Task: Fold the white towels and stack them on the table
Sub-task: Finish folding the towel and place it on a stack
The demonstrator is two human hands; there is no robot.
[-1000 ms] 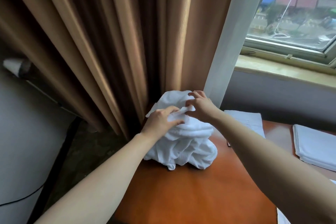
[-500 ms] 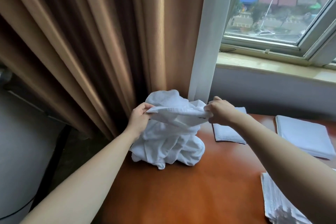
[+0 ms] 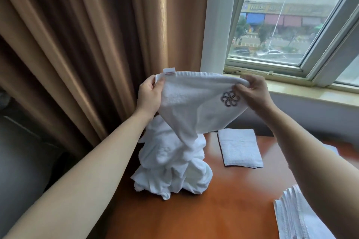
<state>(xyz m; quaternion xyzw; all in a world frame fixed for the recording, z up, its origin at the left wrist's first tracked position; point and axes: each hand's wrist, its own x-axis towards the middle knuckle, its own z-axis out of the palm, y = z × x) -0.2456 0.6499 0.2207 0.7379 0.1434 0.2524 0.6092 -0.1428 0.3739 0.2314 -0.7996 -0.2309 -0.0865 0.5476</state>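
A white towel (image 3: 194,101) with a dark embroidered flower logo and a small label hangs stretched in the air between my hands. My left hand (image 3: 149,95) grips its left top corner and my right hand (image 3: 252,93) pinches its right top corner. The towel's lower end trails down into a crumpled heap of white towels (image 3: 171,169) on the orange-brown table (image 3: 213,209). A folded white towel (image 3: 240,150) lies flat on the table behind and to the right of the heap.
Brown curtains (image 3: 87,44) hang behind the table at the left. A window (image 3: 281,21) and its sill (image 3: 310,91) run along the back right. A white ribbed cloth (image 3: 299,217) lies at the table's front right edge, partly hidden by my right forearm.
Both hands have lifted the towel up from the heap and drawn its top edge apart. The view has shifted upward and to the right.
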